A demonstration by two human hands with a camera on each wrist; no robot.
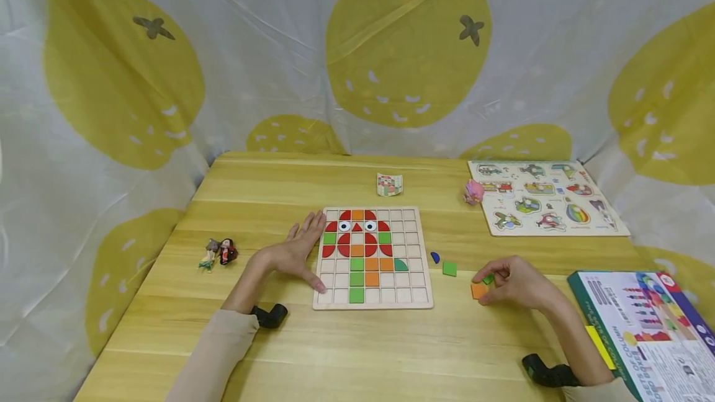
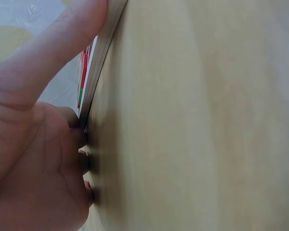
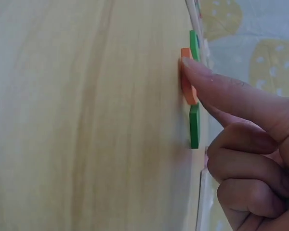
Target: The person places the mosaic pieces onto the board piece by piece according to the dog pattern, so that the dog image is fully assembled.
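A wooden grid board [image 1: 402, 219] lies mid-table, with red, orange and green tiles forming a figure with two round eyes. At its left side my left hand [image 1: 298, 250] rests with fingers spread, the thumb over the lower left corner. In the left wrist view, the thumb [image 2: 48, 53] lies against the board's edge [image 2: 103, 53]. To the right of the board, my right hand [image 1: 519, 281] pinches an orange square tile [image 1: 478, 291] between thumb and index finger. A green tile [image 1: 488, 279] lies close by, partly hidden behind the fingers. The other right fingers are curled.
Between board and right hand lie a green square [image 1: 449, 269] and a blue half-round piece [image 1: 435, 257]. A small pattern card [image 1: 389, 185] is behind the board. Two figurines [image 1: 219, 253] stand left; a pink toy [image 1: 473, 192], picture puzzle [image 1: 547, 200] and box [image 1: 642, 334] are right.
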